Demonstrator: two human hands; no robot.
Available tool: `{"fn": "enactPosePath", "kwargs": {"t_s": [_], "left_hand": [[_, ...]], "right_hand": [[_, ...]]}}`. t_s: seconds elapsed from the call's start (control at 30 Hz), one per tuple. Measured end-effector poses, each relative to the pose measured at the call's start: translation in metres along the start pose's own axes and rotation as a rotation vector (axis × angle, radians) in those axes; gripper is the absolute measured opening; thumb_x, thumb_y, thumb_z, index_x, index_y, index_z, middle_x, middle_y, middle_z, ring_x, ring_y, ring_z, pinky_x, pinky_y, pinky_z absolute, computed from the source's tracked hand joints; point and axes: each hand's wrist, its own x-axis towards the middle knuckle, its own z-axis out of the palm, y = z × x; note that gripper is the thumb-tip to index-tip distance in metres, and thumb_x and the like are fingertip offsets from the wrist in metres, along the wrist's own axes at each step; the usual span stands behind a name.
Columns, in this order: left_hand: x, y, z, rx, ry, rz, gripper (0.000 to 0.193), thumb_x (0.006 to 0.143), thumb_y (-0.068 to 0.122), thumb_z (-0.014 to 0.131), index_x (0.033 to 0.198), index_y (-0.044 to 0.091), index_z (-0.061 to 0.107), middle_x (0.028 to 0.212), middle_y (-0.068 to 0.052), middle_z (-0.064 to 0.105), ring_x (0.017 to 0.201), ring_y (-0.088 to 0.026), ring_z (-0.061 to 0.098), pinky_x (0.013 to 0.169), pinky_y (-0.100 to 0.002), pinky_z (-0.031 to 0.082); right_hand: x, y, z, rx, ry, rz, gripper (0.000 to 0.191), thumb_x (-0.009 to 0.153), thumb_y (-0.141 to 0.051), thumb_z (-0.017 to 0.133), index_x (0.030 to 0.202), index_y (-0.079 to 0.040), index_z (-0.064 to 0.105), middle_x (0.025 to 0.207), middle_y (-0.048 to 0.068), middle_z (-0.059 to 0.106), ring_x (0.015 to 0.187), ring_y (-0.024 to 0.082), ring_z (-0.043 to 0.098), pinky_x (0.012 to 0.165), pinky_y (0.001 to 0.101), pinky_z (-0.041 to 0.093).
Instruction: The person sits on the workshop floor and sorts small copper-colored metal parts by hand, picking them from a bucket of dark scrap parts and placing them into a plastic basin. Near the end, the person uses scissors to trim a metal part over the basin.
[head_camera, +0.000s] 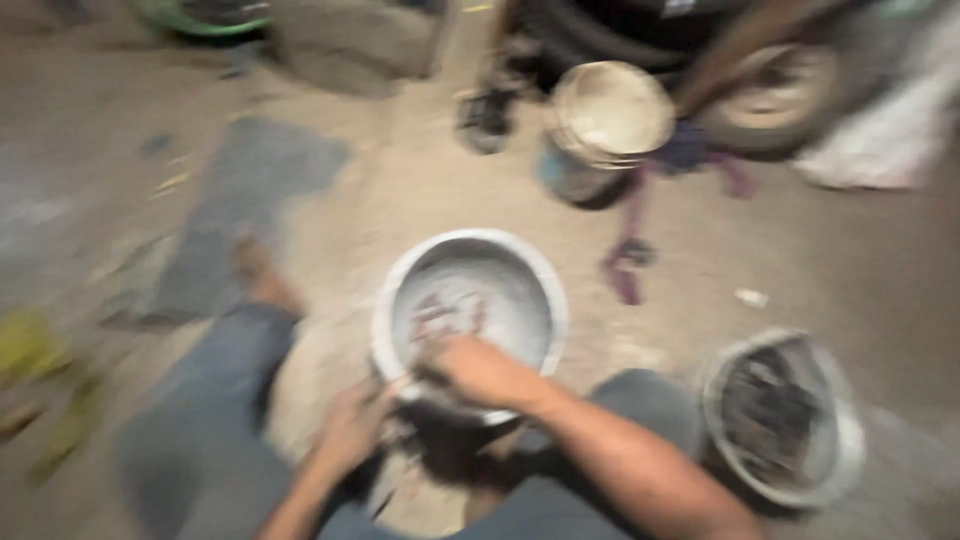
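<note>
The picture is blurred by motion. A round metal bowl (470, 300) stands on the ground between my knees, with greyish liquid and a few dark reddish bits in it. My right hand (480, 368) reaches over the bowl's near rim, fingers curled down onto something dark; what it is I cannot make out. My left hand (350, 428) is at the bowl's near left edge, fingers bent against the rim or a dark thing beside it. My bare left foot (262, 275) rests on the ground to the left of the bowl.
A second metal bowl (785, 415) with dark pieces sits at the right by my knee. A stained white bucket (605, 115) stands beyond, next to a small wheel (775, 90). A grey block (355, 40) and a green-rimmed object (205, 15) lie at the top. The ground is dusty concrete.
</note>
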Motion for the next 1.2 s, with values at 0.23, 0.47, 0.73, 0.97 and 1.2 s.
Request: {"fn": "enactPosePath", "kwargs": {"t_s": [0.23,0.47,0.73,0.97,1.2], "left_hand": [[0.008,0.001,-0.004,0.72,-0.132,0.461,0.022,0.102,0.021,0.059,0.108,0.004,0.072,0.089,-0.019,0.071,0.075,-0.033,0.067,0.068,-0.044,0.052],[-0.009,0.075,-0.01,0.097,0.055,0.203,0.021,0.098,0.016,0.059,0.107,0.002,0.071,0.077,-0.018,0.073,0.07,-0.033,0.069,0.065,-0.04,0.056],[0.0,0.064,-0.049,0.502,-0.254,0.422,0.02,0.091,0.018,0.068,0.102,0.002,0.075,0.075,-0.021,0.07,0.072,-0.038,0.068,0.063,-0.046,0.053],[-0.014,0.115,-0.042,0.785,-0.031,0.019,0.023,0.097,0.025,0.065,0.096,0.003,0.073,0.086,-0.024,0.07,0.084,-0.042,0.066,0.075,-0.051,0.052],[-0.062,0.148,-0.048,0.546,-0.518,0.182,0.028,0.093,0.024,0.068,0.111,0.004,0.076,0.1,-0.015,0.079,0.09,-0.022,0.074,0.082,-0.035,0.056]], "right_hand": [[0.006,0.003,-0.008,-0.044,-0.037,-0.228,0.017,0.079,-0.01,0.068,0.093,-0.006,0.075,0.088,0.019,0.073,0.087,0.039,0.07,0.081,0.0568,0.047],[0.023,0.007,0.003,0.468,-0.082,0.154,0.012,0.093,-0.017,0.069,0.095,-0.006,0.073,0.079,0.012,0.073,0.07,0.027,0.072,0.068,0.0387,0.058],[0.018,-0.005,0.006,0.335,0.017,-0.189,0.018,0.097,-0.021,0.069,0.098,-0.004,0.076,0.084,0.017,0.071,0.075,0.034,0.067,0.066,0.0428,0.051],[0.006,-0.025,0.01,-0.024,0.152,-0.303,0.019,0.093,-0.023,0.067,0.093,-0.004,0.071,0.084,0.017,0.07,0.079,0.038,0.067,0.067,0.0476,0.05],[-0.008,-0.036,0.023,0.674,-0.231,-0.117,0.026,0.096,-0.031,0.064,0.102,-0.006,0.07,0.081,0.003,0.067,0.077,0.016,0.061,0.069,0.0352,0.052]]}}
